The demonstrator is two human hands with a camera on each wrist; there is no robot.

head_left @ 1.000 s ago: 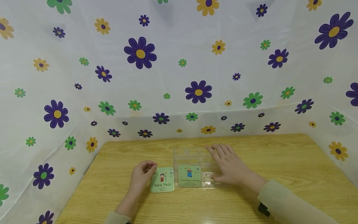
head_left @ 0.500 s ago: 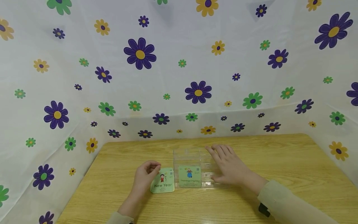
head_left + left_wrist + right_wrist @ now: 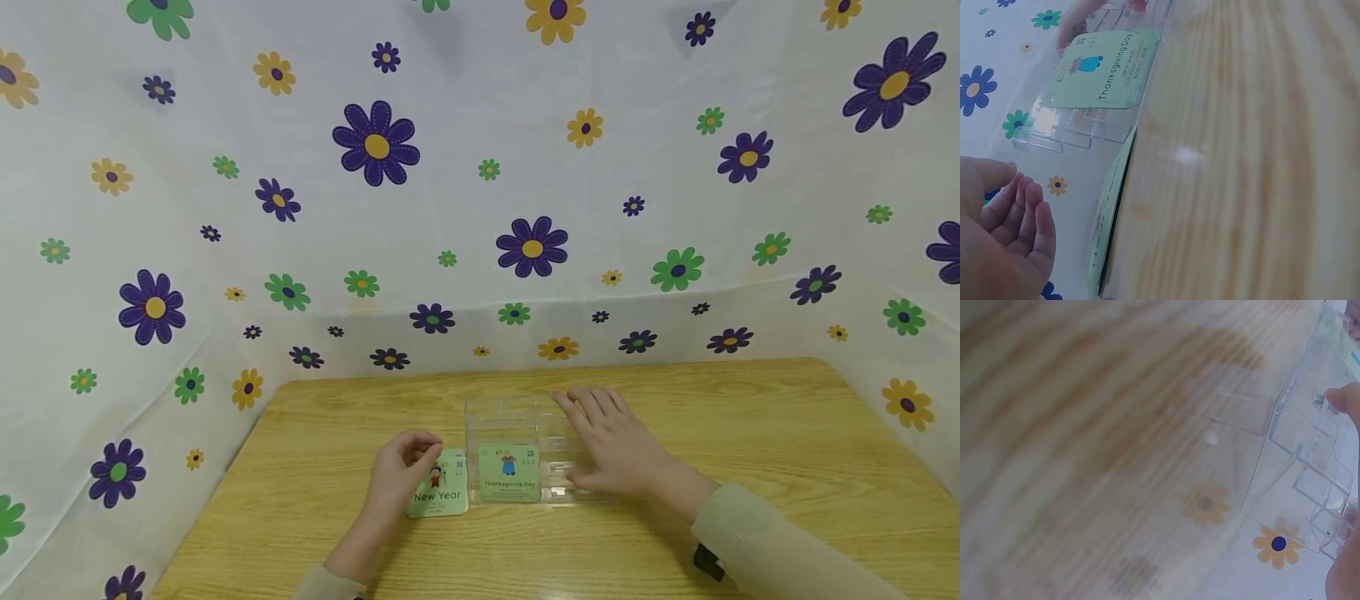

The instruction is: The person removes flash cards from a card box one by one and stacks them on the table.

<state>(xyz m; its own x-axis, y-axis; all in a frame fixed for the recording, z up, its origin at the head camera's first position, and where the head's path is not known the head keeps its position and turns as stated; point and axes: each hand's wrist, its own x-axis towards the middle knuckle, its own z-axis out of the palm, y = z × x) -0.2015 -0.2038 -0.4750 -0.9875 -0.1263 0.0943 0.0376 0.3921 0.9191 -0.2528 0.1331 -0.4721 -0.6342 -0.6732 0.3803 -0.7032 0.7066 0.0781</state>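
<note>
My left hand hovers over a green New Year card stack, its fingers loosely curled with nothing between them. In the left wrist view, its fingertips stand apart from the cards, which lie flat on the table. My right hand grips a clear plastic rack at its right part. The thumb is at the front, while the other fingers reach the back. A green Thanksgiving Day card stands in the rack's left section, picture side toward me. Part of the rack is hidden behind the right hand.
The rack stands on a wood-grain table, with the New Year cards close to its left side. A white curtain printed with flowers encloses the table at the back and both sides. Clear dividers show inside the rack.
The left hand has shifted right, from the left edge of the New Year cards to over their upper part. The right hand, the rack and the Thanksgiving Day card have stayed put.
</note>
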